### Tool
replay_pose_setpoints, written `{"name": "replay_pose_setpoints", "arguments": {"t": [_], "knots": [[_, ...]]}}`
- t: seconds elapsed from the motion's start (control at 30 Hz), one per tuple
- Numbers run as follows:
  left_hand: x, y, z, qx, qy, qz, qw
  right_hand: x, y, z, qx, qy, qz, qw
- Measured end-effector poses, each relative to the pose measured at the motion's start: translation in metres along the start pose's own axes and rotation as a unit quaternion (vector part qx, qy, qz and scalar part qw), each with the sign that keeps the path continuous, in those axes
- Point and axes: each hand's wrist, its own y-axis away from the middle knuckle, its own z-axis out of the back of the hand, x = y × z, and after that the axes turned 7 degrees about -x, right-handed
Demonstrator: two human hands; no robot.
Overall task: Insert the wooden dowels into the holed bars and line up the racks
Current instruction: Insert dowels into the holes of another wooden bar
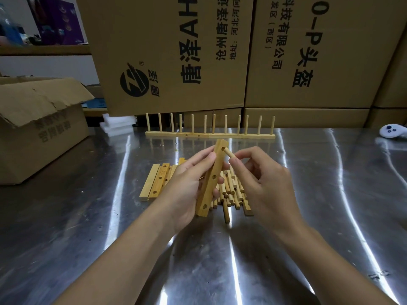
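Your left hand (pixel 187 190) gripped the holed bar (pixel 212 179) around its middle, thumb on the left edge and fingers curled behind. It held the bar tilted, top end toward one o'clock. Your right hand (pixel 264 181) pinched a dowel (pixel 229 153) between thumb and forefinger, its tip just beside the topmost hole and, as far as I could tell, not yet seated. Both pieces looked light, stiff and dry, so neither should flex. The dowel was smooth, though, and could twist out of a loose pinch. You would do best to hold it close behind the tip and brace the bar near the hole being filled. Below the bar, toward six o'clock, lay the loose dowel pile (pixel 231 192), with spare bars (pixel 157 179) at nine o'clock of it on the steel table (pixel 88 216). At twelve o'clock the finished racks (pixel 210 134) stood end to end, pegs upright, in front of the cardboard boxes (pixel 308 62).
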Motion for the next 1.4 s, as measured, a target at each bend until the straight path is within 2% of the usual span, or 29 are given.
{"name": "replay_pose_setpoints", "arguments": {"t": [0.17, 0.4, 0.5, 0.63, 0.8, 0.87, 0.93, 1.0, 1.03, 1.1, 1.2, 1.3, 1.37, 1.4], "knots": [[-0.001, 0.003, -0.001, 0.019, -0.009, 0.001, 1.000, 0.001, -0.001, 0.003, -0.014, 0.013, -0.008, 1.000], [0.002, 0.005, -0.006, 0.039, -0.085, -0.064, 0.994, 0.003, -0.003, 0.008, -0.005, 0.072, 0.015, 0.997], [0.004, 0.006, -0.007, 0.031, -0.156, -0.114, 0.981, 0.001, -0.003, 0.010, 0.009, 0.111, 0.042, 0.993], [0.007, 0.007, -0.008, 0.003, -0.257, -0.194, 0.947, -0.001, -0.005, 0.013, 0.016, 0.119, 0.057, 0.991], [0.008, 0.009, -0.012, -0.007, -0.296, -0.221, 0.929, 0.002, -0.008, 0.014, 0.019, 0.082, 0.035, 0.996], [0.007, 0.008, -0.014, -0.008, -0.301, -0.222, 0.927, 0.004, -0.010, 0.015, 0.035, 0.057, -0.005, 0.998], [0.007, 0.007, -0.016, -0.015, -0.313, -0.229, 0.922, 0.004, -0.014, 0.017, 0.071, -0.045, -0.112, 0.990], [0.006, 0.008, -0.018, -0.021, -0.317, -0.238, 0.918, 0.006, -0.017, 0.022, 0.106, -0.194, -0.236, 0.946], [0.006, 0.008, -0.019, -0.020, -0.316, -0.241, 0.917, 0.007, -0.018, 0.024, 0.114, -0.230, -0.263, 0.930], [0.005, 0.008, -0.018, -0.023, -0.323, -0.240, 0.915, 0.008, -0.018, 0.024, 0.131, -0.256, -0.281, 0.916], [0.004, 0.007, -0.015, -0.015, -0.328, -0.215, 0.920, 0.006, -0.020, 0.021, 0.137, -0.221, -0.299, 0.918], [0.004, 0.006, -0.009, -0.024, -0.307, -0.192, 0.932, 0.008, -0.021, 0.016, 0.104, -0.230, -0.317, 0.914], [0.005, 0.004, -0.006, -0.027, -0.276, -0.161, 0.947, 0.009, -0.023, 0.014, 0.066, -0.298, -0.349, 0.886], [0.006, 0.003, -0.005, -0.030, -0.257, -0.140, 0.956, 0.009, -0.025, 0.014, 0.054, -0.346, -0.372, 0.860]]}}
